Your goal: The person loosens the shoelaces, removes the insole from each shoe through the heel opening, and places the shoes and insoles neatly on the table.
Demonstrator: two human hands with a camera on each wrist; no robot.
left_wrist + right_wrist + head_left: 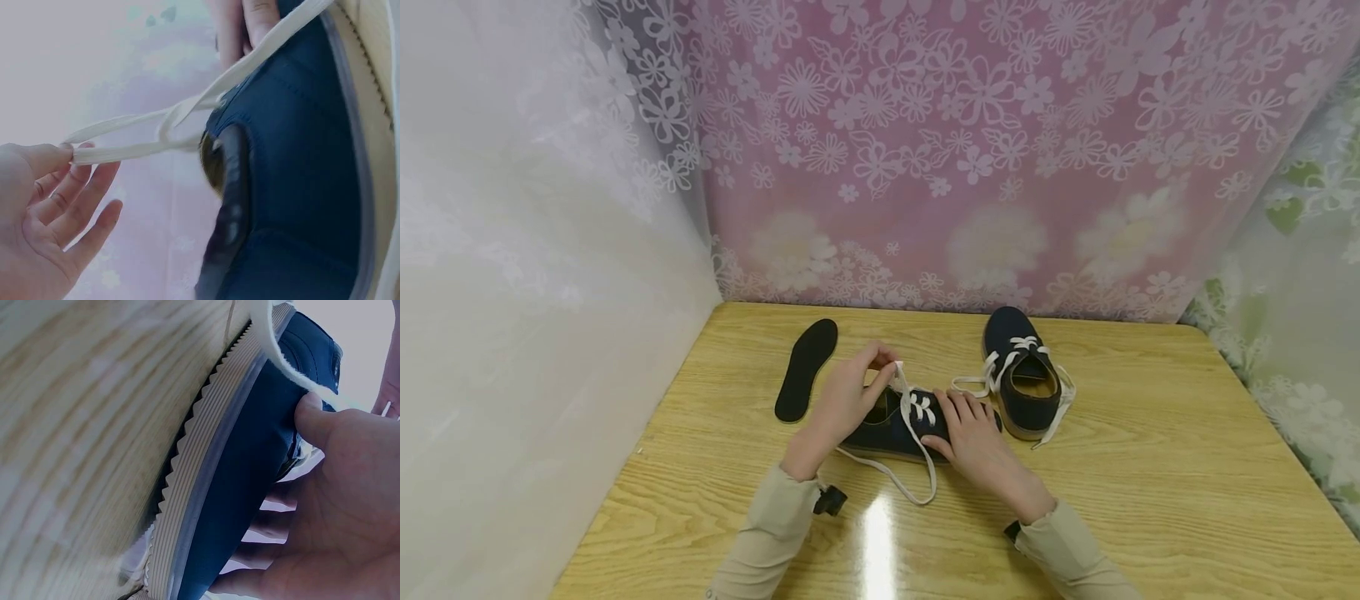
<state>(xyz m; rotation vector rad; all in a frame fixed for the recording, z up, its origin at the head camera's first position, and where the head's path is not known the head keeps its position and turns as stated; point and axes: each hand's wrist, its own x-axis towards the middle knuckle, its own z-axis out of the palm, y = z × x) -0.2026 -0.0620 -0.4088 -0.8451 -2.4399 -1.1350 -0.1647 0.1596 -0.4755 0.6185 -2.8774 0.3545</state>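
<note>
A dark navy lace-up shoe (pixel 887 437) lies on the table with its toe to the right. My left hand (pixel 844 402) is above the shoe's opening and pinches a white shoelace (pixel 128 152) between thumb and fingertips, the other fingers spread. The lace is drawn taut from the top eyelets. My right hand (pixel 981 440) grips the front of the shoe, its thumb on the near side and its fingers over the toe. A loose lace end loops down onto the table in front of the shoe.
A second navy shoe (pixel 1009 333) with untied white laces stands at the back right, close to the held shoe's toe. A black insole (pixel 805 372) lies at the back left. Behind the wooden table (pixel 1165 467) hangs a pink floral curtain (pixel 940 167).
</note>
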